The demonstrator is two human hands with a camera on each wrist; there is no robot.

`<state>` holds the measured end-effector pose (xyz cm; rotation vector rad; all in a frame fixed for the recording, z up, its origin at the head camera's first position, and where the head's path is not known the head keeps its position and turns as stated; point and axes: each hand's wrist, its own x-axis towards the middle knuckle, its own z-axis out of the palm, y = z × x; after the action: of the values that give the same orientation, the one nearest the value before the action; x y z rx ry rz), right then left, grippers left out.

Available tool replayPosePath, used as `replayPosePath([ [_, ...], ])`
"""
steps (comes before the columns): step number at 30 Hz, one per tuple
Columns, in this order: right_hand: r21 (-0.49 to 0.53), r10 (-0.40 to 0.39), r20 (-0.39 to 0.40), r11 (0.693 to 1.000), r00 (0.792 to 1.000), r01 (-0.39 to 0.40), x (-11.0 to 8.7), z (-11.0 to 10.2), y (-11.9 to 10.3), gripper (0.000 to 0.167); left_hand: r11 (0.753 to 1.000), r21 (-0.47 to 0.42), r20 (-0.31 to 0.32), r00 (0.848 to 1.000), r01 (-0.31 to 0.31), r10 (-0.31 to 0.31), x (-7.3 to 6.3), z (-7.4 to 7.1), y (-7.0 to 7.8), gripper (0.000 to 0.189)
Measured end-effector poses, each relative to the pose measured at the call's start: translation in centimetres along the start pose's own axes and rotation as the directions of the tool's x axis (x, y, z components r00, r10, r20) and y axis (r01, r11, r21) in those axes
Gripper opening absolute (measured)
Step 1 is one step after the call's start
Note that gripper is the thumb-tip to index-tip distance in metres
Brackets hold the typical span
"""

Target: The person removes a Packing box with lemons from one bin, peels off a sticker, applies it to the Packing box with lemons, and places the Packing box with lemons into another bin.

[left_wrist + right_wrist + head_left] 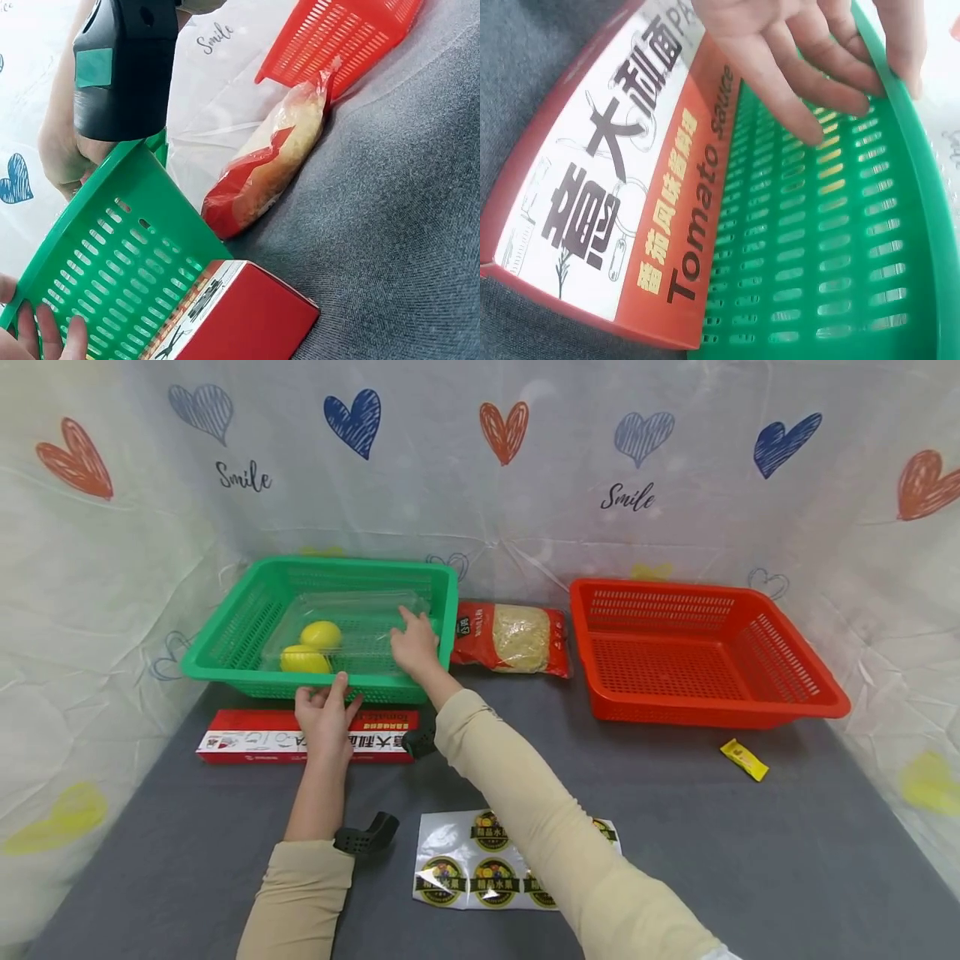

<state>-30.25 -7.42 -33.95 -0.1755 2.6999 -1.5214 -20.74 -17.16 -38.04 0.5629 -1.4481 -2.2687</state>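
Two lemons (320,634) lie at the left end of a clear plastic container (352,620) inside the green basket (225,625). My left hand (324,718) holds the basket's front rim, its thumb over the top and its fingers against the slotted outer wall. Over the container's right part, inside the basket, is my right hand (416,647). One of its fingers is stretched out along the clear plastic; its other fingers are partly hidden. In the left wrist view, the rim and a black wrist mount cover most of that hand.
A red and white pasta box (255,739) lies before the green basket. A red noodle bag (521,639) rests between it and a red basket (705,710). A small yellow packet (744,760) sits front right. A sheet of round stickers (457,860) lies under my right arm.
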Motion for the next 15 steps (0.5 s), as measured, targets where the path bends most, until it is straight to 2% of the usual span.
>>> replayPosePath([
  [5, 0.012, -0.013, -0.031, 1.000, 0.999, 0.014, -0.15, 0.12, -0.01, 0.044, 1.000, -0.015, -0.011, 1.000, 0.009, -0.009, -0.06, 0.11, -0.02, 0.027],
  [15, -0.009, -0.055, -0.066, 0.998, 0.996, 0.055, -0.67, -0.48, -0.94, 0.045, 0.997, -0.078, 0.000, 1.000, 0.012, -0.012, -0.04, 0.18, 0.14, 0.024],
])
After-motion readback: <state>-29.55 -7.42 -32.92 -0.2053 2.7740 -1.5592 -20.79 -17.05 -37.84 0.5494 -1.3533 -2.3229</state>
